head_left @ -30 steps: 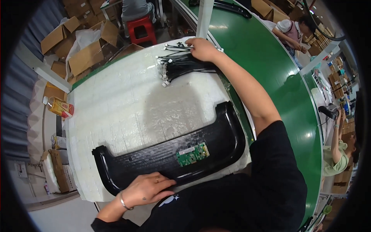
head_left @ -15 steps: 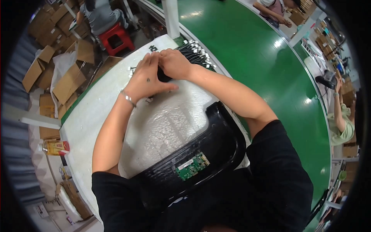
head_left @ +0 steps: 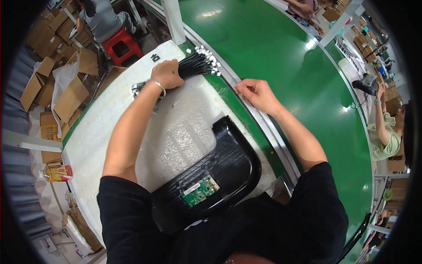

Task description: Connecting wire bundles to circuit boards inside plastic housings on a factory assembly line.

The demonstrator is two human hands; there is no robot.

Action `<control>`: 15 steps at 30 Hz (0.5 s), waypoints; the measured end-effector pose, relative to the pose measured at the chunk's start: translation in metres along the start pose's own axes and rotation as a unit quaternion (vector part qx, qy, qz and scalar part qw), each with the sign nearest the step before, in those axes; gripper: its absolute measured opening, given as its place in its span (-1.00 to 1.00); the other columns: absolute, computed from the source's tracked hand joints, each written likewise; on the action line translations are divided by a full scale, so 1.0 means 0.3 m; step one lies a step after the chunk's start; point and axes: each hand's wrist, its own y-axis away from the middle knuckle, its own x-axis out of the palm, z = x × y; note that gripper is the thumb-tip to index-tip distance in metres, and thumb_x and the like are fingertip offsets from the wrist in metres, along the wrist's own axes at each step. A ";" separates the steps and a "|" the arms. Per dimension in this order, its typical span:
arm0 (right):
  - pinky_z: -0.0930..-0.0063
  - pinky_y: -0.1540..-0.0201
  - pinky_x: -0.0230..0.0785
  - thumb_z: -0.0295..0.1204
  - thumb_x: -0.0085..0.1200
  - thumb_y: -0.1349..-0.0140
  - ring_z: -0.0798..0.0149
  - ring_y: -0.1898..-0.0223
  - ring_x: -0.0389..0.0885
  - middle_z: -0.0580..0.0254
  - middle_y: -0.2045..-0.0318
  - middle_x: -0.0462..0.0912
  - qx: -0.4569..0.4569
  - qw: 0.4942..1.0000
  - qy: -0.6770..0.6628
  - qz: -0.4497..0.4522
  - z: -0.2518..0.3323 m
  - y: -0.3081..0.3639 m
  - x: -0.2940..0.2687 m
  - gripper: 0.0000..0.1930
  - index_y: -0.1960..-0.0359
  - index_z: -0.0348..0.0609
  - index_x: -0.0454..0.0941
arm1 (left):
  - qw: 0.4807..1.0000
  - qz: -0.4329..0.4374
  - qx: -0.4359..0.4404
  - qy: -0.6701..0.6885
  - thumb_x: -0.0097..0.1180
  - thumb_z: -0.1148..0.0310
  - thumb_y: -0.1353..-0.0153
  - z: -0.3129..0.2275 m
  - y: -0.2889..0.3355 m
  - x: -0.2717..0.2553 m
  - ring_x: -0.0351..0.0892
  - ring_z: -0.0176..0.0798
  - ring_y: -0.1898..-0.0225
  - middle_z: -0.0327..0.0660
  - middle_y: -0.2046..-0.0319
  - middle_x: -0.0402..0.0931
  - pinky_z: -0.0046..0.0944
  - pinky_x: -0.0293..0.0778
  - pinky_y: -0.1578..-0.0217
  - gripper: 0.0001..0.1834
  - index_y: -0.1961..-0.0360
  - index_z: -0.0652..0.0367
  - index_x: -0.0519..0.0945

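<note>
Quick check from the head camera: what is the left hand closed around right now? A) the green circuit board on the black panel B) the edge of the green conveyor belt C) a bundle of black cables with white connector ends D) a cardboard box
C: the left hand grips the bundle of black cables, whose white connector ends fan out past the fist; the green circuit board lies untouched on the black panel.

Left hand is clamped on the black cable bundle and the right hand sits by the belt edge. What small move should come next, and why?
Probably bring the right hand across to the white-tipped end of the cable bundle and pinch out one cable. The left hand grips the bundle mid-length, so its connector ends fan out free towards the right hand. The black housing near the body shows a green circuit board with no cable visibly attached.
</note>
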 end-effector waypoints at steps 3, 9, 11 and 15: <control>0.58 0.38 0.41 -0.44 -0.03 -0.21 0.48 0.48 0.52 0.27 0.45 0.61 0.007 0.996 -0.094 0.006 -0.010 -0.018 0.003 -0.79 0.28 -0.37 0.56 | 0.987 -0.092 -0.131 -0.007 0.08 0.39 0.20 -0.058 0.004 -0.013 0.56 0.15 0.26 0.07 0.36 0.57 -0.09 0.47 0.19 -0.66 0.31 0.28 0.49; 0.54 0.15 0.37 -0.39 0.06 -0.18 0.44 0.26 0.51 0.21 0.18 0.56 0.000 0.966 -0.246 0.076 0.112 -0.078 0.028 -0.62 0.00 -0.35 0.40 | 0.940 -0.198 -0.080 0.266 0.12 0.38 0.19 -0.112 0.067 -0.205 0.54 -0.10 0.43 -0.05 0.52 0.53 -0.20 0.43 0.36 -0.70 0.35 0.25 0.49; 0.52 0.00 0.29 -0.38 0.14 -0.12 0.42 0.10 0.44 0.18 0.02 0.48 -0.086 0.942 -0.321 0.048 0.208 -0.122 0.037 -0.45 -0.13 -0.31 0.28 | 0.876 -0.211 0.010 0.433 0.14 0.44 0.15 -0.186 0.100 -0.295 0.45 -0.38 0.49 -0.21 0.54 0.51 -0.37 0.39 0.43 -0.75 0.37 0.26 0.48; 0.52 -0.08 0.24 -0.41 0.29 0.08 0.39 0.04 0.44 0.22 0.02 0.50 -0.157 0.919 -0.358 0.050 0.523 -0.133 -0.030 -0.37 -0.09 -0.24 0.34 | 0.800 -0.258 0.170 0.515 0.14 0.56 0.09 -0.309 0.161 -0.288 0.46 -0.46 0.40 -0.29 0.46 0.53 -0.42 0.42 0.35 -0.77 0.32 0.28 0.51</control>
